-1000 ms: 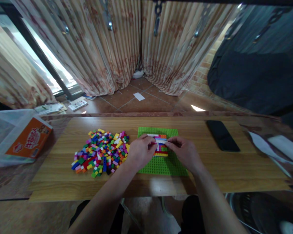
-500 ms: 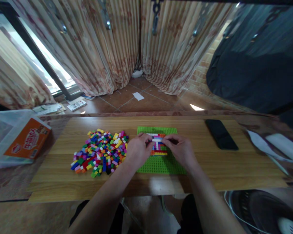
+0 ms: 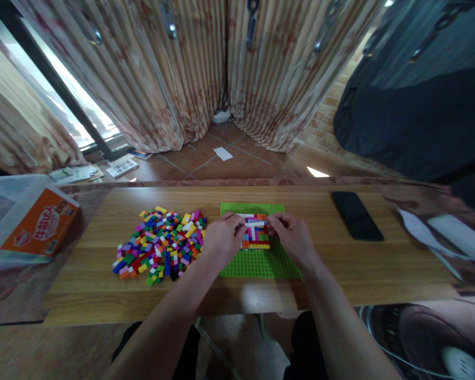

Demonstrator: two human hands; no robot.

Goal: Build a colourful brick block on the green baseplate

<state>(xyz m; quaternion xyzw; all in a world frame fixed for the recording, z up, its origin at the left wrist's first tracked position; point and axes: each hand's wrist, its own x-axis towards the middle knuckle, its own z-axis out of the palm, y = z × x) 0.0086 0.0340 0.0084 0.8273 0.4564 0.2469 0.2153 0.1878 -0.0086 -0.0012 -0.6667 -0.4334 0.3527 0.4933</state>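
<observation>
A patchwork of colourful toy bricks point(image 3: 257, 237) is built up on a green studded baseplate point(image 3: 257, 266). A long white brick point(image 3: 255, 224) lies across its upper part, between my two hands. My left hand point(image 3: 224, 235) is at the left edge of the patchwork, thumb and forefinger pinched together close to the white brick's left end. From the right, my right hand point(image 3: 293, 235) reaches the upper right corner with its fingertips pressed together. Whatever either pinch holds is too small and covered to make out.
A heap of loose bricks point(image 3: 162, 245) lies left of the baseplate on the wooden table point(image 3: 324, 287). A black phone point(image 3: 357, 216) lies to the right. Beyond the left end stands a clear plastic box point(image 3: 11, 184) with an orange label; white paper point(image 3: 423, 232) lies at the right.
My right hand has shifted slightly right, from over the patchwork to its upper right corner, uncovering more bricks. My left hand stays almost in place. The whole view has shifted slightly.
</observation>
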